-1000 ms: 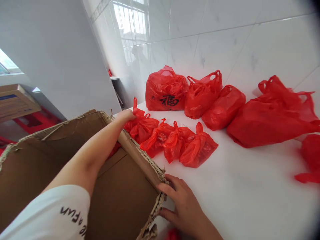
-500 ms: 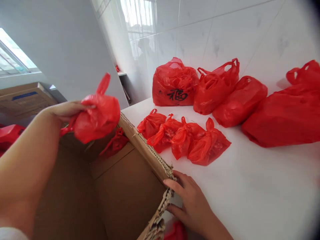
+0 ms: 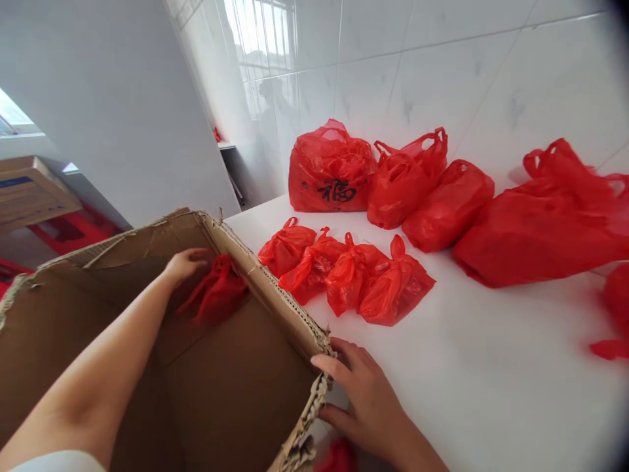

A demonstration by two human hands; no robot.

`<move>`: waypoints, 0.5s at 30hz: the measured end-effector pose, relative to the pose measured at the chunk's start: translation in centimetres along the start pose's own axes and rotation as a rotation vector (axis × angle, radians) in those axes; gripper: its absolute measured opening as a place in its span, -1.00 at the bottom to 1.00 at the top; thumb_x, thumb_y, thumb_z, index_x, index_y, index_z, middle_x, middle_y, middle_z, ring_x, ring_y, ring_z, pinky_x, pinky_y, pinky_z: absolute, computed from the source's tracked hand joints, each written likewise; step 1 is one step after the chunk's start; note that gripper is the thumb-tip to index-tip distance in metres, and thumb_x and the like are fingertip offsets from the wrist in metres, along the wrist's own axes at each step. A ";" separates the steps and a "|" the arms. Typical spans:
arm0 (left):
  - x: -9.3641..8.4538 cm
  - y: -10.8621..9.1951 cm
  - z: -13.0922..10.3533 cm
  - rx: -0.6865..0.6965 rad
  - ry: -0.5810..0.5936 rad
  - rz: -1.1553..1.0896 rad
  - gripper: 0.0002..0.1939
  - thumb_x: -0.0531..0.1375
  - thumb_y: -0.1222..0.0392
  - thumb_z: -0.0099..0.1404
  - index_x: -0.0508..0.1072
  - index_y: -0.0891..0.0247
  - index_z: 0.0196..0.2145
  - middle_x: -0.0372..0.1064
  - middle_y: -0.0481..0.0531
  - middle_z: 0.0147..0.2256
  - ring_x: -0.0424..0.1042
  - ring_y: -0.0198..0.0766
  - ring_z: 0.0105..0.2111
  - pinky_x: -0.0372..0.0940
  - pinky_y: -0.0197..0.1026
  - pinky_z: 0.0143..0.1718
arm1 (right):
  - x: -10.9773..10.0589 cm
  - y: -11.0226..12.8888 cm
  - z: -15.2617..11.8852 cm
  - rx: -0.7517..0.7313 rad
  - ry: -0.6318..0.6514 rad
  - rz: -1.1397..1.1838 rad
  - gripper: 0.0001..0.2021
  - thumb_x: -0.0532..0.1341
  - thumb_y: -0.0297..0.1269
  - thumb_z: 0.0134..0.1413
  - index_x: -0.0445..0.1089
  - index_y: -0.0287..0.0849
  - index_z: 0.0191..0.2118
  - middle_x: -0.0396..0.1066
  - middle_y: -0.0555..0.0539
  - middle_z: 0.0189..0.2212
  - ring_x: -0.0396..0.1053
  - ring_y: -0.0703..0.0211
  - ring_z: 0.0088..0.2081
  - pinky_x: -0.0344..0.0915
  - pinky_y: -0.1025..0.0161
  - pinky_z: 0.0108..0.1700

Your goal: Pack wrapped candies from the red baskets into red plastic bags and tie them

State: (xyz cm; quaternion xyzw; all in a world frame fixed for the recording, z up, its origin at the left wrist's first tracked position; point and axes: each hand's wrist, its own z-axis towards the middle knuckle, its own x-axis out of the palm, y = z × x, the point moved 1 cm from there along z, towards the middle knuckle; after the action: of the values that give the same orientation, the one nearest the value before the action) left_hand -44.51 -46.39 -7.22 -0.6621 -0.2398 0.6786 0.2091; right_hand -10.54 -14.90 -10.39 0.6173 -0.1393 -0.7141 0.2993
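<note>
Left hand point(image 3: 185, 266) lowered inside box point(image 3: 250, 367), far corner, grip apart by bag point(image 3: 221, 288); right hand point(image 3: 366, 390) clamps rim, likely bracing.

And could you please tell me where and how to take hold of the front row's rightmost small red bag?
Probably best by the tied top of that small bag, pinched from above: the top sticks up over the body, while a neighbouring bag crowds its left side.
</note>
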 end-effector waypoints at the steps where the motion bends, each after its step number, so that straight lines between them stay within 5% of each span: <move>1: -0.4 -1.5 0.3 0.031 -0.089 0.009 -0.58 0.17 0.29 0.16 0.40 0.37 0.00 0.48 0.15 -0.05 0.42 -0.18 -0.06 0.27 -0.17 0.00 | 0.0 0.0 0.0 0.006 0.004 0.006 -0.43 0.39 -0.08 -0.07 0.29 0.07 0.11 0.19 -0.16 0.13 0.25 -0.07 0.06 0.25 0.02 0.05; 3: -1.0 -5.3 0.5 0.110 -0.226 0.021 -0.58 0.04 0.20 0.30 0.33 0.33 0.09 0.39 0.16 0.06 0.35 -0.18 0.03 0.19 -0.12 0.08 | 0.0 -0.1 0.1 0.005 0.003 0.018 -0.43 0.39 -0.09 -0.07 0.29 0.09 0.11 0.18 -0.15 0.14 0.24 -0.06 0.06 0.24 0.02 0.06; 5: -0.5 -9.7 0.5 0.212 -0.242 0.032 -0.58 -0.01 0.09 0.34 0.34 0.23 0.10 0.38 0.09 0.07 0.35 -0.19 0.03 0.18 -0.15 0.07 | 0.1 -0.2 0.1 -0.002 -0.009 0.032 -0.44 0.37 -0.06 -0.04 0.28 0.09 0.11 0.18 -0.15 0.14 0.23 -0.06 0.07 0.23 0.02 0.06; 9: 4.3 -16.7 0.3 0.294 0.034 0.110 -0.64 0.26 -0.06 0.10 0.56 0.25 -0.26 0.54 0.14 -0.17 0.43 0.01 -0.04 0.23 -0.11 0.01 | 0.3 -0.1 -0.1 -0.007 -0.045 0.050 -0.45 0.37 -0.04 -0.05 0.29 0.09 0.09 0.19 -0.14 0.14 0.23 -0.05 0.07 0.22 0.02 0.07; 12: 7.5 -19.1 0.0 0.259 0.171 0.103 -0.70 0.39 0.00 -0.13 0.53 0.29 -0.53 0.55 0.18 -0.39 0.48 0.14 -0.13 0.30 -0.05 -0.07 | 0.2 0.0 -0.2 -0.012 -0.070 0.048 -0.46 0.38 -0.03 -0.06 0.29 0.11 0.08 0.21 -0.12 0.13 0.26 -0.04 0.04 0.23 0.02 0.06; 15: 7.3 -19.5 -0.7 0.271 0.259 -0.023 -0.74 0.39 0.08 -0.13 0.51 0.29 -0.50 0.54 0.13 -0.43 0.52 0.09 -0.23 0.38 -0.07 -0.19 | 0.1 0.0 -0.2 -0.020 -0.077 0.051 -0.46 0.37 0.01 -0.07 0.29 0.13 0.07 0.22 -0.09 0.12 0.27 -0.01 0.01 0.24 0.04 0.04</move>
State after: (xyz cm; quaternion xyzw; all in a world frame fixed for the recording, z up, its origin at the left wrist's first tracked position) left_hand -44.78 -26.36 -1.32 -0.7070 -0.1248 0.6113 0.3330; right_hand -10.39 -14.92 -10.53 0.5827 -0.1594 -0.7307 0.3179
